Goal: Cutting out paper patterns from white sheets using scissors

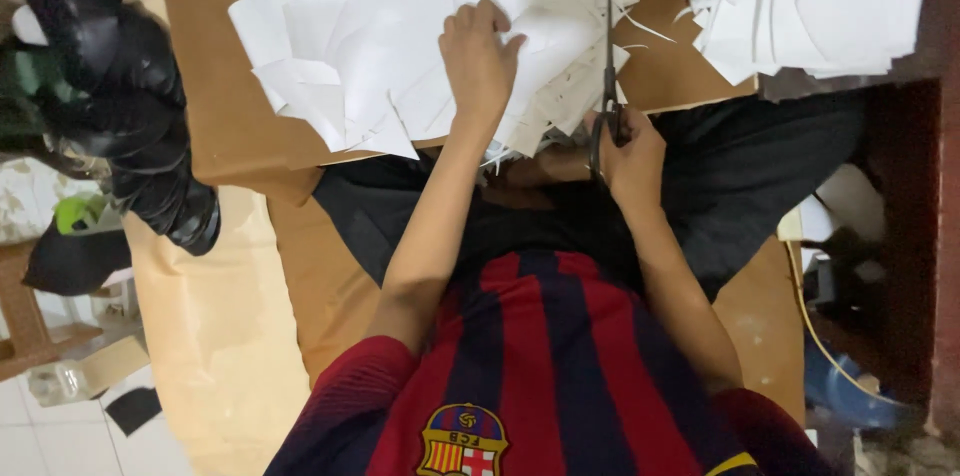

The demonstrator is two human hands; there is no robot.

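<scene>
Left hand (480, 61) curled, fingertips pressing down on the big heap of white paper pieces (400, 46). Right hand (632, 151) just right of the heap's near edge, fingers through the loops of black-handled scissors (607, 76); blades closed or nearly so, pointing away from the body, lying along the heap's right flank.

Heap sprawls over a brown cardboard board (225, 126) serving as table; several sheets overhang the board's near edge, toward the lap. Thin paper slivers stick out on the heap's right side beside the blades. Narrow strip of bare board right of the heap, then a second stack of white sheets (805, 1), well apart from the hands. Wider bare margin left of the heap, running to the board's left edge.

Black glossy bag (125, 96) left of the heap, off the board, close to its edge. More brown sheeting (215, 336) below the heap on the floor, white tiles (60, 436) at its far left corner. Dark cluttered gap right of the second stack; details unclear.
</scene>
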